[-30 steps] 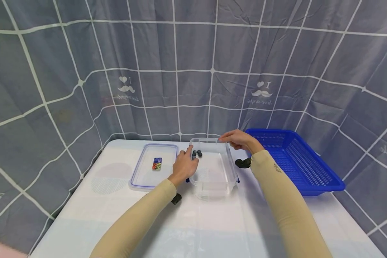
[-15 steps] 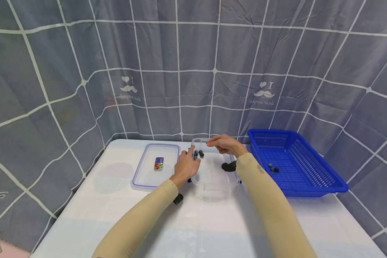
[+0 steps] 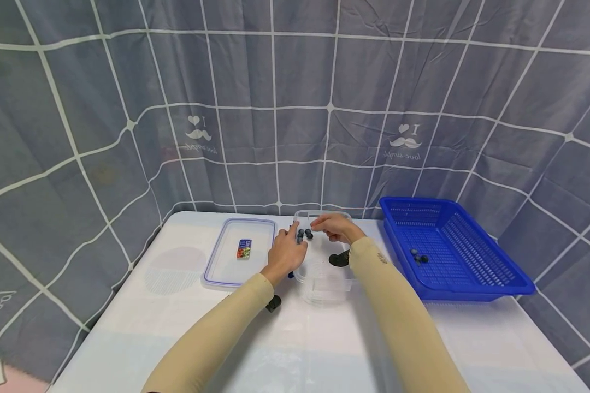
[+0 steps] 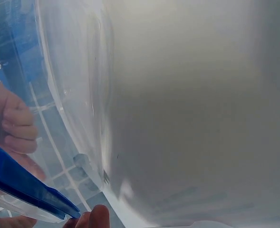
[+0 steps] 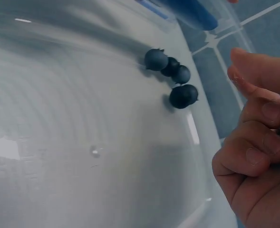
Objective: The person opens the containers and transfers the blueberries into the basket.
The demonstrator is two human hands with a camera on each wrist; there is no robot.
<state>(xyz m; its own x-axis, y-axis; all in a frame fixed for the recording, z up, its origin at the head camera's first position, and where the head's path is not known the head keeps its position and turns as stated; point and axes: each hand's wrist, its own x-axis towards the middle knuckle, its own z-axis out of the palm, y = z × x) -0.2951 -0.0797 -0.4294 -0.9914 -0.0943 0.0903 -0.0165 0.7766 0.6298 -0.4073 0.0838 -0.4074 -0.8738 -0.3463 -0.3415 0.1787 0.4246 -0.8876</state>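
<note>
A clear plastic container [image 3: 319, 262] with blue latches stands on the table, several blueberries [image 3: 309, 236] clustered in its far left corner. My left hand [image 3: 286, 252] grips the container's left wall, thumb toward the inside. In the left wrist view some fingertips [image 4: 99, 216] show beside a blue latch [image 4: 30, 185]. Over the far part of the container is my right hand [image 3: 335, 225]. Its index finger and thumb reach out toward the blueberries [image 5: 183, 96], the other fingers folded. Nothing shows between the fingertips, which are apart from the berries.
Left of the container lies a clear lid [image 3: 221, 267] with a blue seal and a colourful label [image 3: 244, 249]. At the right stands a blue basket [image 3: 491, 262] with several blueberries [image 3: 424, 259] in it. A grey checked curtain [image 3: 300, 136] hangs behind the table.
My right hand has moved left from the container's far right corner toward the blueberries, uncovering the berries in the basket. My left hand keeps its grip on the container.
</note>
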